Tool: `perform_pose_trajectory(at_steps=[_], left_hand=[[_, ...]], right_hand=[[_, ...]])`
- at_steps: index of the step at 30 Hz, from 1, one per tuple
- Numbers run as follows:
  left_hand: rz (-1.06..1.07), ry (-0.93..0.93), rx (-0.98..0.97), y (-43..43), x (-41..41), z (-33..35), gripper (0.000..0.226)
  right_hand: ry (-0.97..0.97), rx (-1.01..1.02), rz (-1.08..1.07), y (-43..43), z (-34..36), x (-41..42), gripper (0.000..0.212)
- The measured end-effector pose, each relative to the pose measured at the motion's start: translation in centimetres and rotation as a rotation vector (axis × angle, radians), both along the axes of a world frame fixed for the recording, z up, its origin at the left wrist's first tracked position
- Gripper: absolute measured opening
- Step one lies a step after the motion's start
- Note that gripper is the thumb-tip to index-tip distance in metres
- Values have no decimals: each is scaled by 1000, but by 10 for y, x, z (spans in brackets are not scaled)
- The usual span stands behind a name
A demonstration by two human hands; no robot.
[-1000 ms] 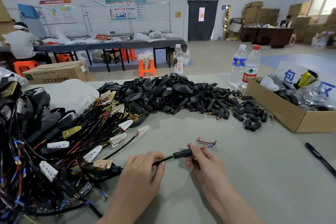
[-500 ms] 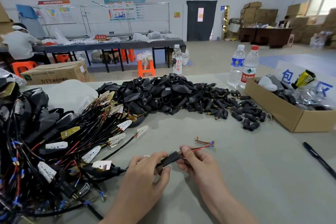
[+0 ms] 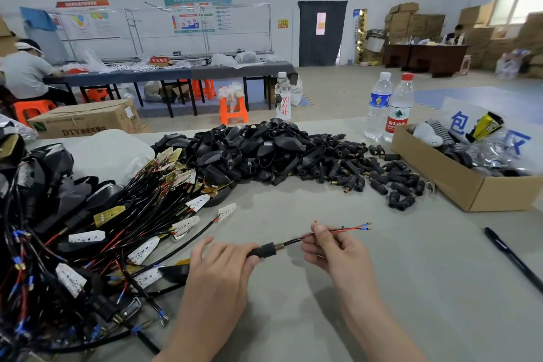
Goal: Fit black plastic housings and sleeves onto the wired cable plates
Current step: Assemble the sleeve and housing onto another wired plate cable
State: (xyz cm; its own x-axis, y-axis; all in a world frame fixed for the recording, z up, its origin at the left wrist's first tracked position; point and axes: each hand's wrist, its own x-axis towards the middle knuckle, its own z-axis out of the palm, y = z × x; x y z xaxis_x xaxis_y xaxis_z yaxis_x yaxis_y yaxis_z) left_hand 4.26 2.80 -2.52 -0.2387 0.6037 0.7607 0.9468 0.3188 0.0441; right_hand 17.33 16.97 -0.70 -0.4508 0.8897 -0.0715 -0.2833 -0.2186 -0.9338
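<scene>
1. On your left, the tangled cable pile (image 3: 102, 238) hems you in.
2. Ahead, the housing heap (image 3: 252, 153) and the scattered sleeves (image 3: 382, 176) block your reach.
3. Bare table (image 3: 426, 303) runs right towards the pen (image 3: 511, 256) and the cardboard box (image 3: 435, 176).

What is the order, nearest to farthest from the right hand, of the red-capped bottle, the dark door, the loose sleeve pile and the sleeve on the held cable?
1. Sleeve on the cable, just left of the right hand.
2. Loose sleeve pile, ahead, slightly right.
3. Red-capped bottle, farther back.
4. Dark door, in the far wall.
</scene>
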Motion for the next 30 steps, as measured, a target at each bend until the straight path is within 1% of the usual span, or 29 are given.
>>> perform_pose_trajectory(at_steps=[3, 5, 7, 12, 14, 16, 20, 22, 23, 25, 27, 30], left_hand=[[55, 40, -35, 2, 0, -1, 49], [115, 41, -75, 1, -4, -2, 46], [148, -2, -109, -2, -8, -3, 38], [90, -124, -189, -4, -7, -4, 39], [73, -206, -190, -4, -6, -4, 38], [59, -254, -184, -6, -6, -4, 38], [15, -249, -150, -5, -2, -1, 39], [1, -243, -165, -3, 2, 1, 38], [-9, -251, -186, -2, 4, 1, 38], [-47, -310, -223, -2, 5, 1, 40], [-81, -381, -229, -3, 5, 1, 42], [-111, -427, -248, -4, 5, 0, 47]], right_hand=[[3, 8, -45, 5, -1, 4, 18], [17, 2, -100, 11, -2, 8, 18], [46, -15, -175, 20, -2, 13, 18], [69, -45, -231, 30, -6, 17, 18], [85, -86, -196, 29, -6, 16, 19], [101, -119, -99, 23, -6, 14, 20], [35, -78, 162, -3, -11, -2, 22], [6, -36, 255, -17, -15, -10, 15], [-11, -12, 273, -21, -16, -12, 10], [-29, 20, 251, -23, -17, -13, 10], [-24, 23, 190, -20, -15, -12, 10], [-24, 18, 104, -13, -14, -10, 10]])
